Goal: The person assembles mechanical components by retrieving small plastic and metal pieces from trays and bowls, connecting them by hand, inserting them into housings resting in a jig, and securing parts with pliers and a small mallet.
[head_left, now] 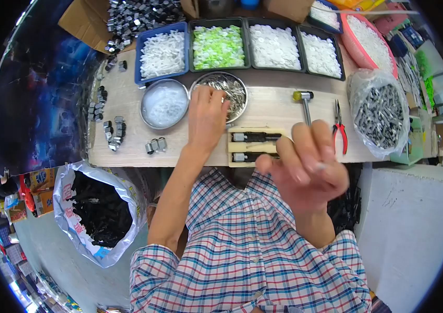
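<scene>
My left hand (207,117) reaches over a round metal dish (244,108) of small metal pins (230,86), its fingers bent down and drawn together at the pins. Whatever the fingertips grip is hidden. Close to the camera, my right hand (312,169) is raised with its fingers curled toward the palm; a tiny pale piece shows among them, too small to name. Below and left of that hand lies a cream fixture block (252,147), with two black parts with silver ends (255,137) set in it. A second round dish (164,104), whitish inside, stands left of the pins.
Trays of white pieces (163,52) and green pieces (218,47) line the back. A hammer (305,107) and red-handled pliers (340,130) lie to the right, beside a bag of metal parts (380,115). Silver-and-black parts (114,133) sit left. A sack (101,208) holds black pieces.
</scene>
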